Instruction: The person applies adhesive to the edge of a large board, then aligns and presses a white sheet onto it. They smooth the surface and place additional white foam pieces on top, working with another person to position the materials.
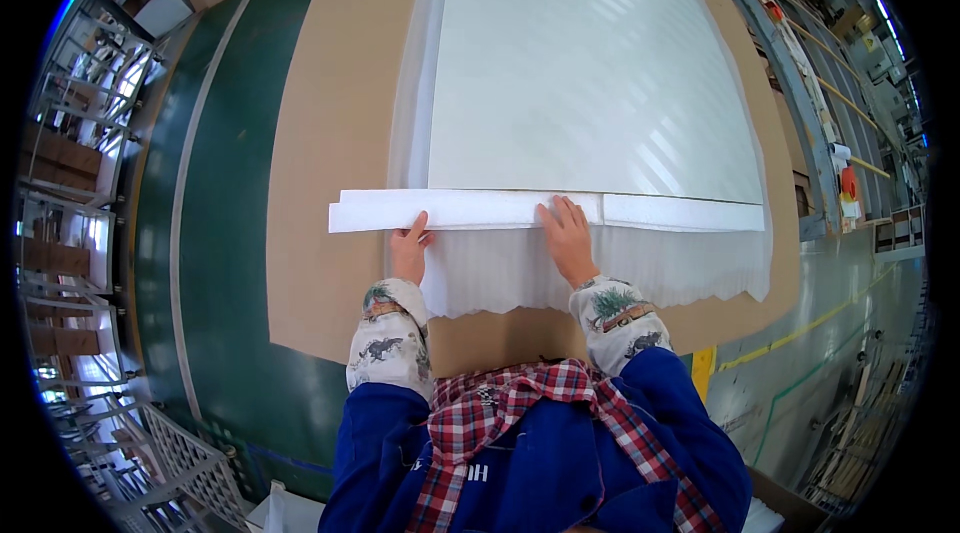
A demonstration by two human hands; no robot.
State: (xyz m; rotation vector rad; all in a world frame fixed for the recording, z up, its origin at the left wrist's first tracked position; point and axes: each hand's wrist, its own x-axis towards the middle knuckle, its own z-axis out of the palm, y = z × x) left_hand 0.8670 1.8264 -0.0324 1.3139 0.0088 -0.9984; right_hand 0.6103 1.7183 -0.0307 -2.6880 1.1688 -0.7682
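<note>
A large pale glossy panel (590,63) lies flat in front of me on thin white wrapping sheet (480,268), over brown cardboard (330,133). Along the panel's near edge runs a white foam strip (470,205), its left end sticking out past the panel. A second white foam strip (685,214) continues to the right. My left hand (408,251) pinches the near edge of the left strip; some of its fingertips are hidden. Near that strip's right end, my right hand (569,241) lies with outstretched fingers on top of it.
Green floor (245,153) with a pale line borders the cardboard on the left. Metal racks (85,233) stand farther left, with a light lattice crate (195,463) at lower left. On the right, a grey metal frame (775,63) runs beside the cardboard.
</note>
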